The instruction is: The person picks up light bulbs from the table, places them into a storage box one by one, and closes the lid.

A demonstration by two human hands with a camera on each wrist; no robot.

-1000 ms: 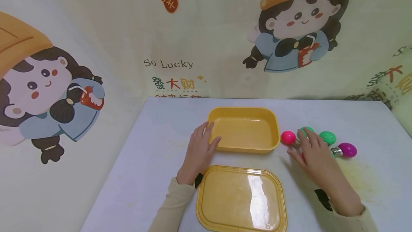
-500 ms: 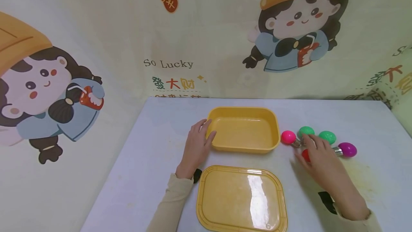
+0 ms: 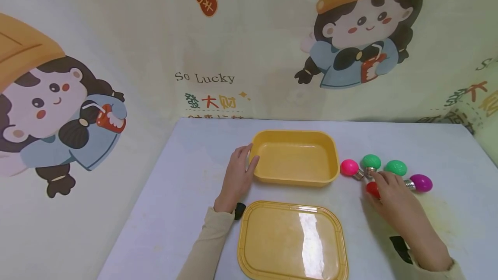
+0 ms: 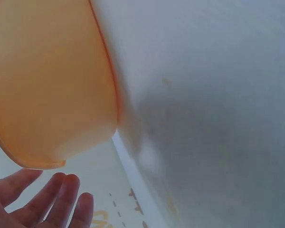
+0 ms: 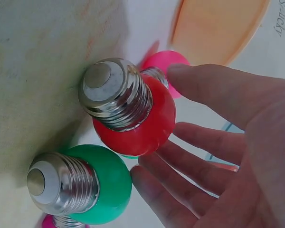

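Observation:
In the head view, my left hand (image 3: 235,176) is at the left end of a yellow plastic box (image 3: 295,159), its thumb overlapping the rim. The left wrist view has extended fingers (image 4: 59,194) below the box's corner. My right hand (image 3: 398,195) is over a cluster of coloured light bulbs. Close up, a red bulb (image 5: 154,114) with a silver screw base sits between thumb and fingers, which are spread around it rather than closed. Beside the fingertips lies a green bulb (image 5: 109,180). A pink bulb (image 3: 349,167) and another green bulb (image 3: 371,161) lie beyond.
In front of the box lies a flat yellow lid (image 3: 292,241) with rounded corners. A purple bulb (image 3: 421,182) and a green bulb (image 3: 396,167) are at the right of the cluster. Behind the white table (image 3: 206,154) hangs a printed cloth (image 3: 249,33).
My right hand has drawn back toward me and right, from over the green and pink bulbs to the red one. My left hand has slid slightly left along the box's end.

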